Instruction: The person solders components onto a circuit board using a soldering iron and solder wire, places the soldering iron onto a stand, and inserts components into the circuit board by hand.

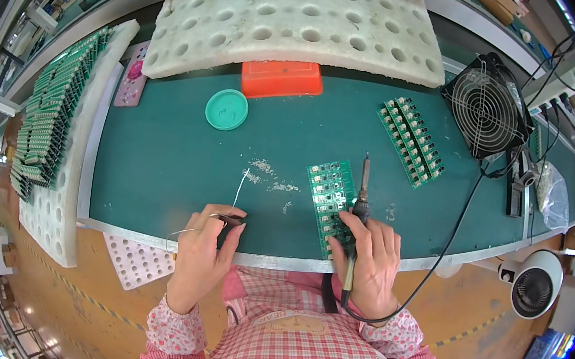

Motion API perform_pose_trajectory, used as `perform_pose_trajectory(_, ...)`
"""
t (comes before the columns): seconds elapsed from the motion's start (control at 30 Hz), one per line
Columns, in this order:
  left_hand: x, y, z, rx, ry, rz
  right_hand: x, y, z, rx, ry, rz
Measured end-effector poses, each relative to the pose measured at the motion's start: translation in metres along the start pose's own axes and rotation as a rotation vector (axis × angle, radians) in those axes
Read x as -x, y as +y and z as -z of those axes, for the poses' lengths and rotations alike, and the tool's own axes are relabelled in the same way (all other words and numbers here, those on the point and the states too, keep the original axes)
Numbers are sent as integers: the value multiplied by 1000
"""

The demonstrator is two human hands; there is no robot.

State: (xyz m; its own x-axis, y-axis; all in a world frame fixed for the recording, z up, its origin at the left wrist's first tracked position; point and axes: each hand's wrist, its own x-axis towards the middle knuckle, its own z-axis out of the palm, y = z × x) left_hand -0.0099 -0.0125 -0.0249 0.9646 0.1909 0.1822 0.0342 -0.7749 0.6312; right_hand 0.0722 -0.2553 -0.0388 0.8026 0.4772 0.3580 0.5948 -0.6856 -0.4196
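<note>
Pinched between the thumb and fingers of my left hand (206, 255) is a thin silvery solder wire (240, 187), its end reaching over the table, with a small dark piece (228, 219) at the fingertips. A loop of the wire hangs left of the hand. My right hand (374, 260) is closed on a soldering iron (361, 206), whose tip points away from me. Just left of the iron lies a green circuit board (329, 191) with rows of small parts; my right thumb and fingers rest at its near right edge.
Small clippings (264, 167) lie mid-table. Farther off are a teal round lid (226, 109), a red tray (282, 79) and a holed white foam block (276, 26). Another board (411, 142) and a black fan (487, 106) stand right. Boards fill a foam rack (61, 111) at left. The iron's cord (457, 231) curves right.
</note>
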Motion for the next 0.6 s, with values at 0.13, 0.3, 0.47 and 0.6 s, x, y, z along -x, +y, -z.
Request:
perform_pose_trajectory(0.13, -7, 2, -10, 28, 70, -3, -7, 9, -1, -114, 26, 29)
perform_pose_trajectory(0.3, -30, 20, -40, 152, 155, 0, -8, 13, -2, -115, -47, 88)
perform_pose_trajectory(0.47, -38, 25, -64, 200, 201, -10, -12, 23, 6, -162, -85, 131)
perform_pose_trajectory(0.6, -40, 25, -70, 228, 208, 48, -17, 30, 12, -211, -141, 167)
